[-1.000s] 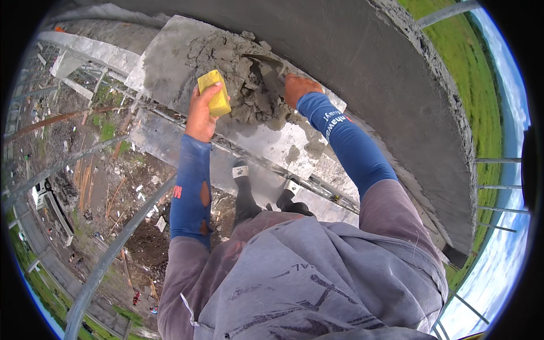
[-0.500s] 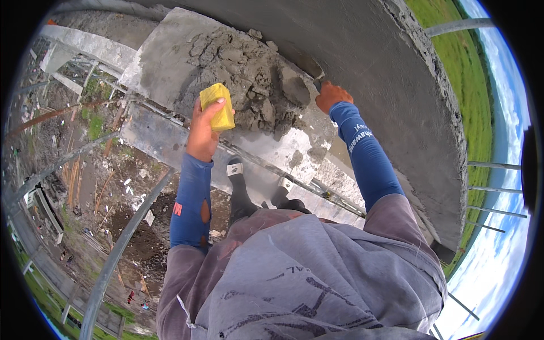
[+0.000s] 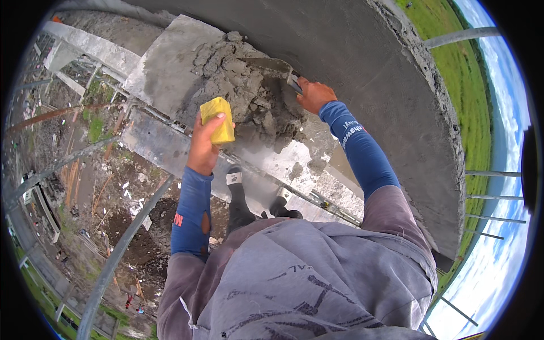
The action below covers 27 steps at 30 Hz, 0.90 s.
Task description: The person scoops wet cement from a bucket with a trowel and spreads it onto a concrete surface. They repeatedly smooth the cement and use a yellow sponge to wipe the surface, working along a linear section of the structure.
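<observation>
Trowel (image 3: 276, 64) sits clasped in the right hand (image 3: 316, 95); the left hand (image 3: 204, 141) pinches a yellow block (image 3: 219, 121).

Mortar (image 3: 249, 90) sits on a board (image 3: 164, 62), trowel (image 3: 277, 64) at its one o'clock, wall (image 3: 385, 107) at three, block (image 3: 218, 122) at seven.

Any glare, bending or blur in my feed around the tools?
Head view: bright sky washes out white in places at the right rim; corners are black and the pipe bows, fisheye-style; the block looks sharp; the grey trowel blends into the mortar.
</observation>
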Each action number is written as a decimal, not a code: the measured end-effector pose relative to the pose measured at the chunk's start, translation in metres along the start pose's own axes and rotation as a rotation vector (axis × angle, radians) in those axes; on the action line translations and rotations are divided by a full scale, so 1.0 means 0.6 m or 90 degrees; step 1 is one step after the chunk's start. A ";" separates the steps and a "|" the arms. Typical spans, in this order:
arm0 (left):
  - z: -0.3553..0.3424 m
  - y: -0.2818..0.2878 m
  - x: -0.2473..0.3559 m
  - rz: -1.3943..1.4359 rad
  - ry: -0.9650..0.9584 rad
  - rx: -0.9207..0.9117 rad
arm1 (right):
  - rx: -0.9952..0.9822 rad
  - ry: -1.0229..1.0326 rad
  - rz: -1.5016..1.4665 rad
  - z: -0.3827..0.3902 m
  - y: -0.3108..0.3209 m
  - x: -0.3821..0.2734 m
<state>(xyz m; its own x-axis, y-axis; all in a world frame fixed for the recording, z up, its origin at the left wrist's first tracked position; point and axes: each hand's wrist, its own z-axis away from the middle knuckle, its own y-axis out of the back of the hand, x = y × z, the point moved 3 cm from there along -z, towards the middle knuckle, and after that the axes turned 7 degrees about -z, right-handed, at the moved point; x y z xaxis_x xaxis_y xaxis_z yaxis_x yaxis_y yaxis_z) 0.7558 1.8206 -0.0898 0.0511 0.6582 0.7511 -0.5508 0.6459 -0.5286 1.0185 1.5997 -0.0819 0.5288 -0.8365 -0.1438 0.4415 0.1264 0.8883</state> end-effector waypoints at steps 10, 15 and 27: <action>0.026 -0.002 -0.001 -0.010 -0.028 0.009 | 0.084 -0.002 0.000 -0.100 0.052 -0.101; 0.064 0.002 -0.033 -0.049 -0.014 0.070 | 0.051 0.101 0.085 -0.179 0.025 -0.130; 0.098 -0.101 -0.076 -0.022 -0.012 0.069 | -0.086 0.120 0.158 0.134 -0.019 0.099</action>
<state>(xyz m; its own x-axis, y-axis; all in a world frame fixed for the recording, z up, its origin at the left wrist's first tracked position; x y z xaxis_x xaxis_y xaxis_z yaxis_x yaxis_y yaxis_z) 0.7381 1.7284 -0.0689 0.0560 0.6281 0.7761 -0.6363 0.6215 -0.4570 0.9864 1.5059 -0.0656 0.7510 -0.6600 -0.0198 0.3680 0.3934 0.8425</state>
